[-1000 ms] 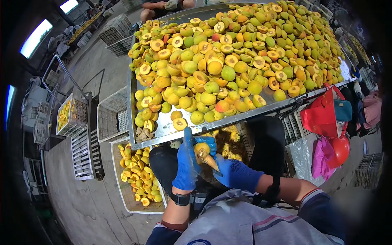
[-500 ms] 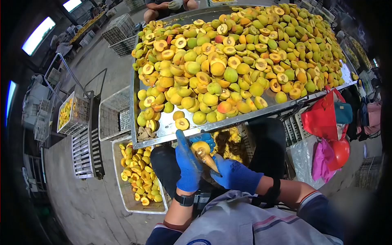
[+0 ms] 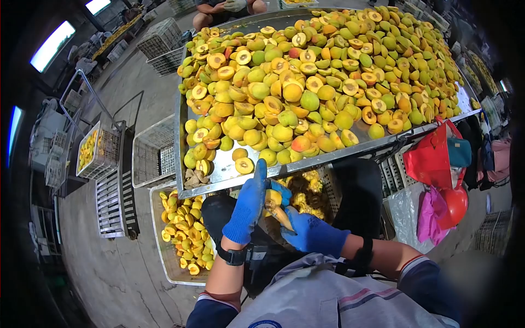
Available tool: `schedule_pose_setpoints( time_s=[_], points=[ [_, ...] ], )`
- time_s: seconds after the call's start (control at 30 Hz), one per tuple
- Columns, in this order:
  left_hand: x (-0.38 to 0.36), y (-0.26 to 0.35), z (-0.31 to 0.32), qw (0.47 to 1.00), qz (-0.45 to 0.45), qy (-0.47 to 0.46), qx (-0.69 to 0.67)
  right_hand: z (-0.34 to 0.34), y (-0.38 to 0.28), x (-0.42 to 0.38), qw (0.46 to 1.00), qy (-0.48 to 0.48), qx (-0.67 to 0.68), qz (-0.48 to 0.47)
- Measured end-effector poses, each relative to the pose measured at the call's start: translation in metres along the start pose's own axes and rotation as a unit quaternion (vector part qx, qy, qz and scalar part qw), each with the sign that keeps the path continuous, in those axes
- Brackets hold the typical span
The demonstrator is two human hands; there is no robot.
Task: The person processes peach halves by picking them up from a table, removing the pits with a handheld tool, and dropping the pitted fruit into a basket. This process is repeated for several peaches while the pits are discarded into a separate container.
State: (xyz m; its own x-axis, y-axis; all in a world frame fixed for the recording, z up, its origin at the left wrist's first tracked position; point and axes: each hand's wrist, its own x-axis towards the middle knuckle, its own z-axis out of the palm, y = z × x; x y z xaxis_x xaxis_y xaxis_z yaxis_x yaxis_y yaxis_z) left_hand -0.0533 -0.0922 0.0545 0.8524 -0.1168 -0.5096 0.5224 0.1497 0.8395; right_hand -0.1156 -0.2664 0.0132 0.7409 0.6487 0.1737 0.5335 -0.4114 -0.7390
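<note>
My left hand (image 3: pixel 250 205), in a blue glove, is closed round a halved yellow fruit (image 3: pixel 272 199), with one finger stretched up toward the metal tray (image 3: pixel 219 185). My right hand (image 3: pixel 311 232), gloved in blue too, grips a tool with a light brown handle (image 3: pixel 281 217), whose tip meets the fruit's cut face. Both hands are over my lap, below the tray's near edge. Halved fruits (image 3: pixel 281 133) are heaped on the tray. Beneath my hands, a container holds yellow fruit pieces and dark pits (image 3: pixel 304 199), partly hidden by the hands.
At the lower left stands a crate of fruit halves (image 3: pixel 188 279), with an empty crate (image 3: pixel 143 158) behind it. A slatted trolley (image 3: pixel 112 205) is farther left. To the right are a red bag (image 3: pixel 429 153) and a pink bag (image 3: pixel 432 216). Another person's hands (image 3: pixel 235 5) show beyond the tray.
My left hand has moved up and slightly right, its wrist more upright. The fruit and tool have shifted slightly right with the hands.
</note>
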Motion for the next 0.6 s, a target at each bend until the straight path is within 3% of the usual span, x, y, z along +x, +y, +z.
schedule_pose_setpoints(
  time_s=[0.03, 0.07, 0.13, 0.17, 0.23, 0.27, 0.37, 0.43, 0.47, 0.53, 0.57, 0.6],
  points=[
    [0.002, -0.001, -0.001, 1.000, 0.011, -0.006, 0.008, 0.001, 0.004, 0.001, 0.993, 0.029, -0.041, -0.110],
    [0.002, -0.001, 0.000, 1.000, 0.011, -0.005, 0.008, 0.004, 0.003, 0.001, 0.993, 0.028, -0.040, -0.110],
    [0.001, -0.004, 0.001, 0.999, 0.038, 0.020, -0.030, 0.007, -0.004, 0.002, 0.988, 0.019, 0.143, 0.050],
    [0.005, -0.012, -0.002, 0.999, 0.037, 0.019, -0.029, 0.005, -0.008, 0.004, 0.988, 0.020, 0.143, 0.051],
    [0.012, -0.026, -0.007, 0.993, 0.069, 0.094, -0.033, -0.003, -0.018, 0.007, 0.931, -0.049, 0.317, 0.172],
    [0.012, -0.033, -0.009, 0.993, 0.068, 0.096, -0.033, -0.002, -0.018, 0.007, 0.931, -0.051, 0.319, 0.173],
    [-0.001, -0.024, 0.008, 0.977, 0.123, 0.113, -0.135, 0.010, -0.006, 0.003, 0.937, -0.045, 0.312, 0.152],
    [-0.011, -0.020, 0.015, 0.970, 0.150, 0.106, -0.158, 0.030, 0.011, -0.001, 0.997, 0.036, 0.072, -0.016],
    [-0.008, -0.026, 0.013, 0.970, 0.151, 0.106, -0.159, 0.027, 0.012, -0.003, 0.997, 0.035, 0.071, -0.016],
    [0.000, -0.040, 0.009, 0.946, 0.183, 0.236, -0.126, 0.002, -0.004, 0.007, 0.999, 0.031, 0.002, -0.012],
    [-0.001, -0.041, 0.009, 0.946, 0.182, 0.236, -0.125, -0.001, -0.005, 0.010, 0.999, 0.031, 0.002, -0.011],
    [-0.005, -0.037, 0.012, 0.945, 0.198, 0.246, -0.088, -0.002, -0.005, 0.012, 0.998, 0.026, 0.008, 0.049]
  ],
)
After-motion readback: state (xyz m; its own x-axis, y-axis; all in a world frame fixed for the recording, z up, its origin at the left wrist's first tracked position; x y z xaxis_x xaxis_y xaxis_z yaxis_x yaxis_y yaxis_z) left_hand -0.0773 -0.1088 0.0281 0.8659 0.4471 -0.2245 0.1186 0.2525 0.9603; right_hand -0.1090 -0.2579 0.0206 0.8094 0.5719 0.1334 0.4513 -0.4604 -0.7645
